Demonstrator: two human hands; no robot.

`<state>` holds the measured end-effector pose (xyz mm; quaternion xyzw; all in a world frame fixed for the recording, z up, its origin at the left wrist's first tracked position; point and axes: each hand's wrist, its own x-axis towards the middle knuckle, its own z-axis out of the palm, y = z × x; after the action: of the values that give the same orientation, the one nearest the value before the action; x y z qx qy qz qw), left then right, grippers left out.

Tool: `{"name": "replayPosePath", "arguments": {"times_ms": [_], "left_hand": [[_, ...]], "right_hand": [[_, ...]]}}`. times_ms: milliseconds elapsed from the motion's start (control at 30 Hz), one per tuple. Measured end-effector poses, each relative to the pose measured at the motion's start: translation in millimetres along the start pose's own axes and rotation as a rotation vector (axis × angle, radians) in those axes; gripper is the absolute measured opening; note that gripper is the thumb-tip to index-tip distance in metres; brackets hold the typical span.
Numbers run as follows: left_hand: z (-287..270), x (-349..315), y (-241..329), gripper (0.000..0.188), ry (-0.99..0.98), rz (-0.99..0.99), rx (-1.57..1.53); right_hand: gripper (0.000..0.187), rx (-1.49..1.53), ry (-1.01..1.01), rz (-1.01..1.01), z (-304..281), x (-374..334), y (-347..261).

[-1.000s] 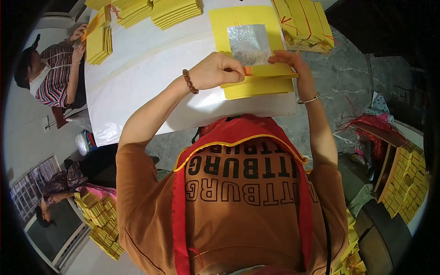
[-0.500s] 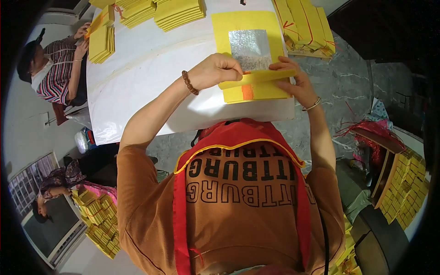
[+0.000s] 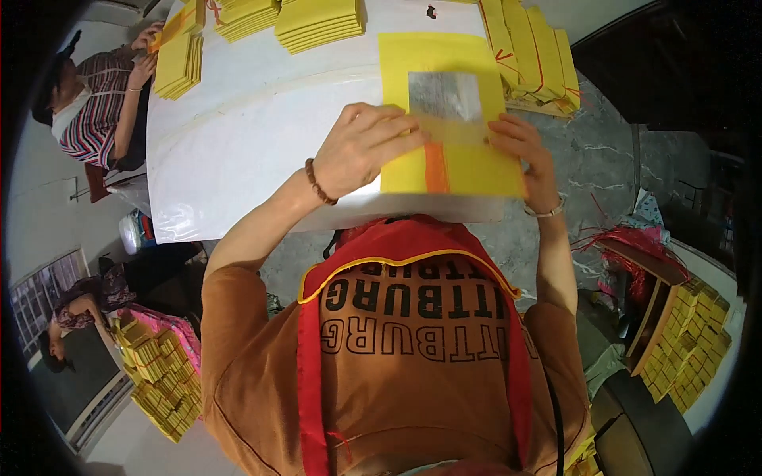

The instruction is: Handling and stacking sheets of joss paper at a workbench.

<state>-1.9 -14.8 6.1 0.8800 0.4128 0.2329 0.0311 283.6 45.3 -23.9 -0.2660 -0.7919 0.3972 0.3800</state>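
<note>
A large yellow paper sheet (image 3: 444,51) lies near the front right of the white table (image 3: 246,151). On it are a silver foil rectangle (image 3: 440,91) and an upright orange strip (image 3: 436,166). Part of the paper below the foil is blurred. My left hand (image 3: 361,151) is at the sheet's left edge, fingers stretched together over the paper and its thumb hidden. At the opposite edge my right hand (image 3: 528,151) grips the paper, fingers bent over the top. Whether more sheets lie underneath is hidden.
Stacks of folded yellow paper (image 3: 321,24) stand at the table's far side. Tied yellow bundles (image 3: 532,59) are at the right corner. Another person (image 3: 99,119) handles yellow stacks (image 3: 178,67) at the left edge. More yellow bundles are piled at lower left (image 3: 159,373) and right (image 3: 686,341).
The raised fold between my hands no longer stands up; the paper spreads flatter, showing more of the orange strip. My left fingers have straightened from a pinch, and my right hand has moved slightly nearer.
</note>
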Motion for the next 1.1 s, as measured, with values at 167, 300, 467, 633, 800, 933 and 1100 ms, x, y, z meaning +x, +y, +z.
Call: {"name": "replayPosePath", "arguments": {"times_ms": [167,300,467,633,800,933,1100], "left_hand": [[-8,-18,25,0.035,-0.027,0.137,0.033],[-5,-20,26,0.03,-0.091,-0.061,-0.231],[-1,-2,14,0.025,-0.145,-0.448,-0.509],[10,21,-3,0.033,-0.097,-0.864,-0.984],[17,24,-8,0.031,-0.138,-0.994,-1.153],[14,26,-8,0.029,-0.107,-1.129,-1.272],[14,25,-16,0.027,-0.202,-1.193,-1.33]], "right_hand": [[0.031,-0.444,-0.312,-0.102,-4,-9,-33],[0.028,-0.48,-0.313,-0.08,1,-18,-33],[0.022,-0.286,-0.186,0.302,7,-14,-29],[0.022,0.027,0.004,0.641,20,-1,-29],[0.029,0.294,0.368,0.669,31,12,-27],[0.041,0.236,0.248,0.701,25,12,-24],[0.044,0.168,0.241,0.685,31,5,-13]]}}
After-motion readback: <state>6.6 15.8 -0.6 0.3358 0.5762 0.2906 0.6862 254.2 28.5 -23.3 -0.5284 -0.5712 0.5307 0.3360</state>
